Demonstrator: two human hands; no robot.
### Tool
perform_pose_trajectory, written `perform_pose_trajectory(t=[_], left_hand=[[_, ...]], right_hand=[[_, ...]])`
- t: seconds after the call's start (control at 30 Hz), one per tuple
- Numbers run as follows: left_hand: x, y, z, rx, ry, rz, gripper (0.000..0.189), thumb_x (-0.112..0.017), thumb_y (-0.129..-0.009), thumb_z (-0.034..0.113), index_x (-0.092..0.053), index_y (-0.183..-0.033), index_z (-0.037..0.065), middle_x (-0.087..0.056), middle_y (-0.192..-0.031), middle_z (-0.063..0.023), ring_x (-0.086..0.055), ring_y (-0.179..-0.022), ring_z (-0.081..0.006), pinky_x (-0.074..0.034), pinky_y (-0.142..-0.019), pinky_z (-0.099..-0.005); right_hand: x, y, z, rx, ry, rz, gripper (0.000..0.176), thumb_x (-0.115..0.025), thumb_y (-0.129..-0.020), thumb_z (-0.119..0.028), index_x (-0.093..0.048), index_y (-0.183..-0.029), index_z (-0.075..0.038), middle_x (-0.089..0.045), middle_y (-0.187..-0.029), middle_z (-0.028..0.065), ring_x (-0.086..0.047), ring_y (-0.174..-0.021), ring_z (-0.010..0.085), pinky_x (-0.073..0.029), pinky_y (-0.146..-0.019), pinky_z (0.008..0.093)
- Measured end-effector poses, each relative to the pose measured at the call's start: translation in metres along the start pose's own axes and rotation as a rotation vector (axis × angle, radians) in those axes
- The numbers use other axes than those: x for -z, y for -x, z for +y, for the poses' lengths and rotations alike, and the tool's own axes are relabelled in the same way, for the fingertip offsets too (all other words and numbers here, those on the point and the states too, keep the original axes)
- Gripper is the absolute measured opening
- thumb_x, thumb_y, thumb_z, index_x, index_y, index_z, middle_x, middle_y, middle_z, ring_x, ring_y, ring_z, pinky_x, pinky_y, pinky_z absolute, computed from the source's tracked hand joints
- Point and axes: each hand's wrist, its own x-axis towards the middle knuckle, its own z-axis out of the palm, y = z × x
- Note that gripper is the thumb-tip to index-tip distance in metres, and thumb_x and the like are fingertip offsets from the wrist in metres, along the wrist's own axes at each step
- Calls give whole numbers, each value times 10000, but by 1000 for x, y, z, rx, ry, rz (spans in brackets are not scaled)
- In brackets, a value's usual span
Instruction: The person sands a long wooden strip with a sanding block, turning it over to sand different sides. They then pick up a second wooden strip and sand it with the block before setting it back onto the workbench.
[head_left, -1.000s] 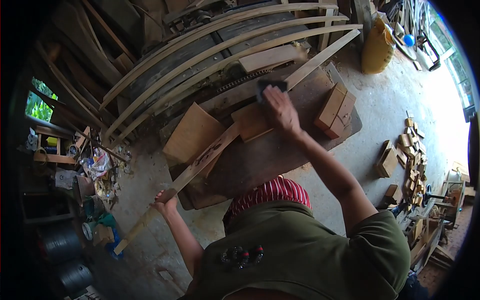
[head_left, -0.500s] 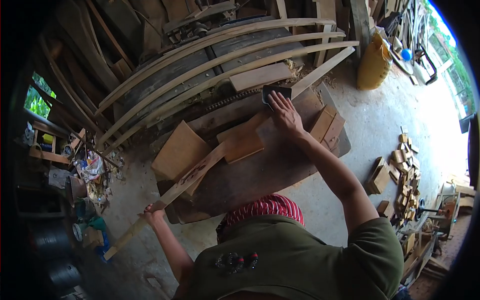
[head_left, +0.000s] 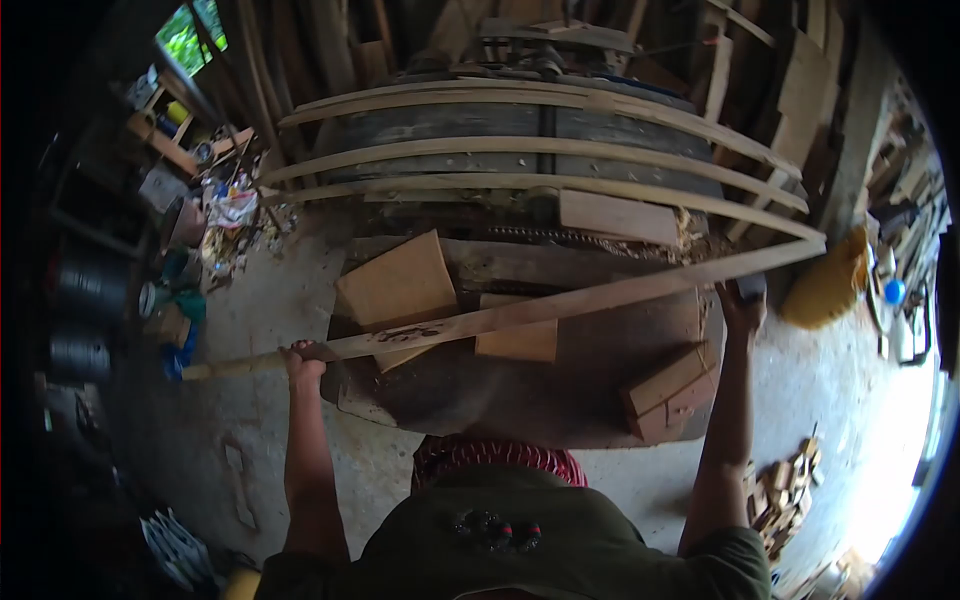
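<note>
A long wooden strip (head_left: 600, 296) lies slantwise over the dark bench top (head_left: 560, 405), its dark-stained patch left of the middle. My left hand (head_left: 305, 360) is closed around the strip near its left end, past the bench edge. At the right, my right hand (head_left: 742, 308) is just below the strip with its fingers around a dark piece of sandpaper (head_left: 752, 287), partly hidden by the hand. Beneath the strip are a tan board (head_left: 395, 278) and a smaller wooden block (head_left: 517, 342). Another block (head_left: 670, 392) sits on the bench's right side.
Several curved wooden strips (head_left: 540, 146) span a grey machine table (head_left: 440, 125) behind the bench. A short plank (head_left: 618, 217) rests near wood shavings. A yellow sack (head_left: 830, 280) stands on the right, with a pile of offcuts (head_left: 785, 495) lower down. Clutter (head_left: 230, 205) covers the left floor.
My right hand has moved from flat on the strip to beside its right part, carrying the sandpaper. My left hand keeps its hold. The view has turned, and the strip appears less steep.
</note>
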Motion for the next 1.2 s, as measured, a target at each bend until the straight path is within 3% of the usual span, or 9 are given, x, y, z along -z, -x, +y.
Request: perform_pose_trajectory(t=[0.3, 0.47, 0.57, 0.6, 0.67, 0.73, 0.87, 1.1, 1.2], left_hand=[[-176, 17, -26, 26, 36, -349, 598, -324, -956, 685, -445, -750, 137, -441, -652, -6, -466, -635, -180, -420, -622, -328], [-285, 3, -89, 4, 129, -58, 481, -361, -1005, 552, -517, -980, 98, -570, -880, -89, -557, -742, -240, -503, -691, -381], [-294, -65, -126, 7, -207, -216, 286, -460, -987, 325, -525, -1088, 65, -566, -1033, -116, -545, -951, -264, -476, -902, -477], [-304, -91, -135, 135, -134, -163, 304, -439, -993, 269, -525, -1186, 50, -582, -1079, -123, -533, -1040, -277, -418, -984, -519], [-309, -211, -138, 420, -28, -268, 513, -211, -1043, 385, -461, -1361, 70, -515, -1341, -146, -426, -1297, -329, -165, -1120, -661], [-334, -163, -162, 164, -224, -208, 532, -230, -1038, 413, -500, -1370, 97, -497, -1409, -146, -426, -1332, -329, -262, -1142, -583], [-350, -119, -190, -46, -486, -256, 527, -283, -1033, 435, -535, -1357, 104, -497, -1434, -136, -464, -1326, -316, -364, -1133, -479], [-334, -173, -193, -42, -390, -268, 367, -419, -1015, 299, -589, -1259, 84, -612, -1258, -141, -590, -1138, -309, -548, -922, -450], [-303, -204, -200, 223, -401, -261, 437, -436, -999, 361, -522, -1345, 108, -536, -1381, -102, -487, -1274, -296, -384, -1086, -498]], right_hand=[[50, -138, -25, 36, -138, 158, 449, -471, -932, -305, -571, -1276, -34, -592, -1311, 169, -545, -1222, 365, -423, -1026, 581], [6, -165, 2, 81, -207, 278, 519, -532, -875, -297, -524, -1325, -38, -536, -1360, 182, -493, -1269, 342, -403, -1046, 593], [120, -246, 13, 156, -314, -95, 671, -721, -801, -331, -473, -1350, -35, -523, -1364, 146, -472, -1256, 302, -375, -1072, 548], [15, -158, 36, 325, -146, 131, 654, -686, -854, -352, -440, -1372, -37, -490, -1391, 128, -467, -1249, 299, -410, -1028, 558], [11, -174, 55, 456, 117, 294, 583, -495, -986, -466, -399, -1419, -87, -458, -1422, 128, -442, -1273, 323, -484, -944, 578], [-94, -112, 77, 351, 82, 607, 573, -453, -994, -520, -428, -1373, -91, -476, -1395, 113, -469, -1238, 341, -553, -849, 534], [-82, -110, 102, 289, 514, 459, 651, -490, -951, -589, -418, -1370, -96, -479, -1391, 113, -454, -1265, 312, -433, -980, 558], [-113, -78, 119, 315, 779, 394, 721, -420, -994, -563, -496, -1315, 78, -581, -1254, 147, -530, -1123, 233, -383, -990, 363], [-86, -100, 121, 424, 964, 342, 789, -436, -956, -642, -550, -1227, 91, -587, -1183, 156, -528, -1025, 260, -415, -919, 383]])
